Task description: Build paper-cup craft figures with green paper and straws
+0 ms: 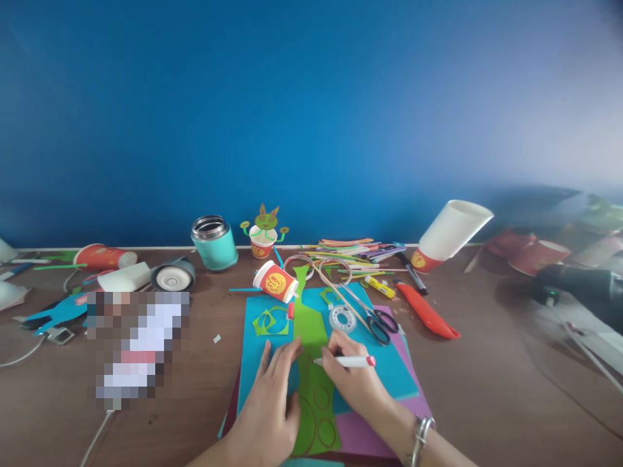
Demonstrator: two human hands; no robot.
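Observation:
Green paper point(311, 327) with several reddish circles drawn on its lower part lies over blue sheets. My left hand point(272, 399) is open, fingers stretched out, resting along the paper's left edge. Closed around a white marker point(351, 361) with a red end, my right hand point(357, 383) holds the tip against or just over the green paper; actual contact cannot be made out. Green cut-off scraps point(270, 322) sit left of the paper. A white tape roll point(342, 318) and black-handled scissors point(382, 326) lie beyond my right hand.
A red-and-white paper cup point(275, 281) lies tipped beyond the sheets, near a cup with a green animal figure point(265, 222). Thin coloured sticks point(350, 253), a yellow glue stick point(379, 287), an orange-red cutter point(428, 311) and a turquoise flask point(214, 245) stand or lie around.

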